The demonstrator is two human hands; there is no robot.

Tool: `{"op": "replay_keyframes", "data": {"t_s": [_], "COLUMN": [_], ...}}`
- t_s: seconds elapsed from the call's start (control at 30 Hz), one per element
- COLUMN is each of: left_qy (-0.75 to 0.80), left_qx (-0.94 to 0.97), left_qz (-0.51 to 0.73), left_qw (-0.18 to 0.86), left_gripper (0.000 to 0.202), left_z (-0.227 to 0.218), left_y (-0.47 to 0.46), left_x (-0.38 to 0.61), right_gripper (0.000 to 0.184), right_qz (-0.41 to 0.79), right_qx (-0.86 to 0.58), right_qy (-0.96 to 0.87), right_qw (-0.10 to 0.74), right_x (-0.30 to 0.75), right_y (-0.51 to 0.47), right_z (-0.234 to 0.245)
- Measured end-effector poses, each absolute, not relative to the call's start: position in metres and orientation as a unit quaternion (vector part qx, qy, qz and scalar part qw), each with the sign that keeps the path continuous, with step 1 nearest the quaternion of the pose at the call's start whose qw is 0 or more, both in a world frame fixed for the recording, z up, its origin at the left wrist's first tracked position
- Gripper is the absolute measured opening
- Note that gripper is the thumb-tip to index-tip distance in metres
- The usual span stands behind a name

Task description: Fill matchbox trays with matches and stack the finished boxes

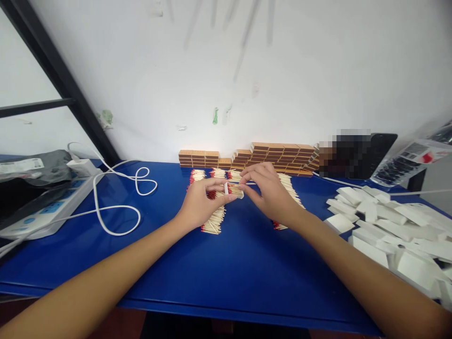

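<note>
My left hand (199, 202) is closed around a small white matchbox tray (226, 188), its thumb in front and fingers behind. Red-tipped matches (235, 189) lie inside that tray. At the tray's right end is my right hand (270, 190), thumb and forefinger drawn together on what looks like a thin matchstick (250, 183). Rows of loose matches lie on the blue table beneath and behind both hands; one row (213, 222) shows under the left hand, another (291, 188) beside the right. My fingers partly hide the tray and these rows.
Stacked matchboxes (278, 157) line the wall. A pile of white trays (384, 221) covers the table's right side, near a phone (376, 153) and a plastic bag (411, 160). Leftward are a white cable (118, 207), a power strip (38, 214) and a dark bag (45, 169).
</note>
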State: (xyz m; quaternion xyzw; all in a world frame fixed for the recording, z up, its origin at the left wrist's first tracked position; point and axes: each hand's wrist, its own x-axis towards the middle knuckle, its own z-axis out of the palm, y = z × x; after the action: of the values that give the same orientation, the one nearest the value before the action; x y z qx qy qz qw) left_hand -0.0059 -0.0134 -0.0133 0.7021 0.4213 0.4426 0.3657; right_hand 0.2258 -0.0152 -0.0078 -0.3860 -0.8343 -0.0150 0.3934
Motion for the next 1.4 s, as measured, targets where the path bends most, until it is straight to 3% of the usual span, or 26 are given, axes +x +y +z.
{"op": "replay_keyframes", "data": {"t_s": [0.47, 0.8, 1.1, 1.4], "left_qy": [0.406, 0.402, 0.433, 0.440], "left_qx": [0.698, 0.695, 0.687, 0.690], "left_qz": [0.439, 0.443, 0.446, 0.452], "left_qw": [0.394, 0.398, 0.376, 0.354], "left_gripper": [0.057, 0.051, 0.054, 0.058], "left_z": [-0.011, -0.010, -0.012, -0.014], "left_y": [-0.015, -0.016, -0.013, -0.007], "left_x": [-0.005, -0.005, -0.007, -0.011], "right_gripper": [0.005, 0.018, 0.016, 0.015], "right_qz": [0.049, 0.044, -0.046, -0.046], "right_qx": [-0.416, -0.435, -0.514, -0.520], "right_qy": [-0.800, -0.793, -0.818, -0.828], "right_qw": [0.429, 0.424, 0.256, 0.205], "right_x": [0.228, 0.226, 0.272, 0.268], "right_y": [-0.014, -0.016, 0.025, 0.023], "right_z": [-0.008, -0.006, -0.035, -0.031]}}
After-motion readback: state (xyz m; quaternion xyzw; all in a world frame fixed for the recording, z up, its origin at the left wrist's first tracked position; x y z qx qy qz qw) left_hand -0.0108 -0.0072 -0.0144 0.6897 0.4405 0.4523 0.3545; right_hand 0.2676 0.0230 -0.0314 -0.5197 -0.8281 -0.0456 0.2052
